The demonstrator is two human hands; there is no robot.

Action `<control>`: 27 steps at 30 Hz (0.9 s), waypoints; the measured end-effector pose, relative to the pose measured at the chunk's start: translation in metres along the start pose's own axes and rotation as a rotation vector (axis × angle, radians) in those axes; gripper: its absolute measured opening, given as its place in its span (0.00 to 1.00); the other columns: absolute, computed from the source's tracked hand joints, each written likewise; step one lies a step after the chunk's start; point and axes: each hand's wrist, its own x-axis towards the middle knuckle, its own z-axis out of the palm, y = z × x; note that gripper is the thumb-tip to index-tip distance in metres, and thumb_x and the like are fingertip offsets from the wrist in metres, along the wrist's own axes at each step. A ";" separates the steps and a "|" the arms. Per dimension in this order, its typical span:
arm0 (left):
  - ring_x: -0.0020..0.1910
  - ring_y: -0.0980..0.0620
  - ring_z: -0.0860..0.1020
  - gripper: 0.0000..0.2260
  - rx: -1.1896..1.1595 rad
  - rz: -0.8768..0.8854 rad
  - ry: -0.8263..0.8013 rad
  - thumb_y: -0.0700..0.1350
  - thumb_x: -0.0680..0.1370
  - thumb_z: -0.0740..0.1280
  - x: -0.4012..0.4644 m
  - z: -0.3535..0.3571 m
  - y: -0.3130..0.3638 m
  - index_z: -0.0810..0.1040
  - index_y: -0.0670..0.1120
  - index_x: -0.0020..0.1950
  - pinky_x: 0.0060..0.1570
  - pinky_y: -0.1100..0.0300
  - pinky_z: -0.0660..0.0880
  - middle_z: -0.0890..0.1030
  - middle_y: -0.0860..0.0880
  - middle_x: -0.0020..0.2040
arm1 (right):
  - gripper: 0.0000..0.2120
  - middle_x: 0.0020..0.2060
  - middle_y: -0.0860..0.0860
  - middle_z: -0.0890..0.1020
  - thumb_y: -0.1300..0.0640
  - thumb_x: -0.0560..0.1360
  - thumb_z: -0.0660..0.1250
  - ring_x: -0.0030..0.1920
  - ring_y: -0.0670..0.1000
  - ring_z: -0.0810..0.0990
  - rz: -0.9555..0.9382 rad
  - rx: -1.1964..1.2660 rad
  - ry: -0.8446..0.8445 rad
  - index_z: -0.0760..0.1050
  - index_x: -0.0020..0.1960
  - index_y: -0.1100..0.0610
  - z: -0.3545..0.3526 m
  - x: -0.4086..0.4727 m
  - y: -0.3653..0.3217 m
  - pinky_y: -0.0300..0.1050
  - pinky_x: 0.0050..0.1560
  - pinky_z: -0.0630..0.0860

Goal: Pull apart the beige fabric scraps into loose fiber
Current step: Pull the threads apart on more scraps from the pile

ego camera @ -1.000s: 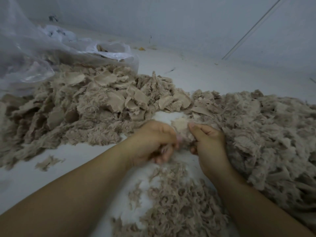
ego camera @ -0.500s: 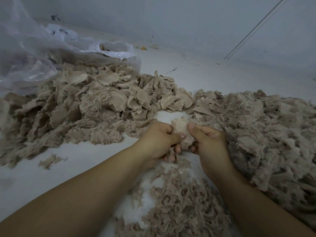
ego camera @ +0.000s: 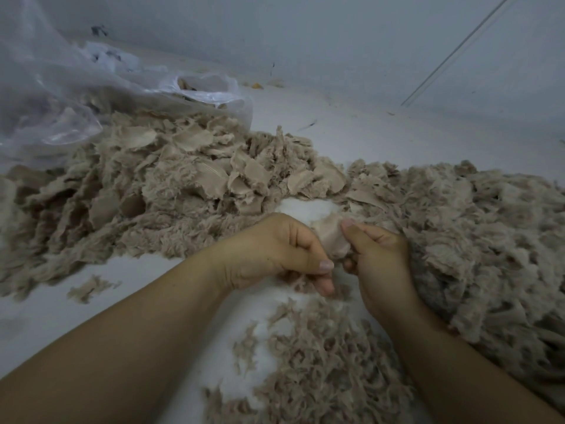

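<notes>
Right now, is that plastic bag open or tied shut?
Open: the plastic bag gapes at its mouth, with beige scraps spilling beside it.

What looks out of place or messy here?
Nothing broken. One small tuft lies alone on the floor, apart from the scrap heap. The plastic bag sags open over that heap's far edge. Both hands pinch one scrap.

A crumpled clear plastic bag point(ego camera: 91, 96) lies at the far left on the white floor point(ego camera: 367, 130). A pale wall point(ego camera: 305, 32) rises behind. A thin straight line point(ego camera: 458, 47) crosses it diagonally.
</notes>
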 end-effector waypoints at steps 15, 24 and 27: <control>0.24 0.47 0.79 0.06 -0.166 -0.173 0.395 0.38 0.75 0.72 0.012 0.012 -0.005 0.76 0.38 0.44 0.19 0.62 0.70 0.81 0.39 0.36 | 0.16 0.30 0.61 0.76 0.53 0.77 0.70 0.27 0.52 0.72 0.023 0.013 -0.006 0.80 0.37 0.64 0.001 -0.001 -0.003 0.40 0.26 0.70; 0.18 0.52 0.71 0.14 -0.027 -0.253 0.376 0.42 0.76 0.73 0.019 0.017 -0.010 0.76 0.43 0.32 0.18 0.67 0.63 0.77 0.45 0.25 | 0.15 0.26 0.56 0.75 0.54 0.78 0.69 0.23 0.47 0.69 0.029 0.037 -0.002 0.82 0.37 0.62 0.002 -0.002 -0.003 0.39 0.24 0.69; 0.19 0.50 0.71 0.16 -0.022 -0.273 0.332 0.39 0.77 0.70 0.013 0.010 -0.008 0.75 0.44 0.29 0.19 0.64 0.65 0.75 0.45 0.24 | 0.13 0.28 0.57 0.78 0.55 0.79 0.68 0.24 0.47 0.70 0.018 0.022 0.016 0.84 0.38 0.59 0.003 -0.002 -0.003 0.39 0.24 0.69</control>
